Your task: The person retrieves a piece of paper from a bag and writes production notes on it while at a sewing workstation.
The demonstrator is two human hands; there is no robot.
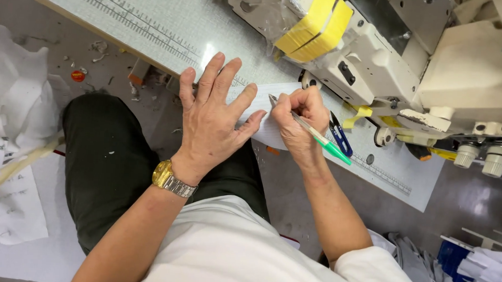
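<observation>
Left hand (213, 114) lies flat, fingers spread, palm down, pinning a white piece of fabric or paper (263, 111) at the front edge of the pale grey worktable (172, 21). It grips nothing, just presses.

Right hand (299, 117) is closed in a writing grip on a clear-barrelled pen with a green cap end (312, 132); tip touches the white piece just beside the left fingertips, green end points back toward the wrist.

Blue-handled thread snips (339, 134) lie on the table right behind the right hand. A printed ruler strip (127, 17) runs along the table edge.

Cream industrial sewing machine (431, 69) sits above the hands, with yellow tape wrapped on its body (316, 24).

Gold-and-steel wristwatch (172, 180) on the left wrist. Dark trousers (106, 158) below; white cloth pile (13, 94) on the floor at far left.
</observation>
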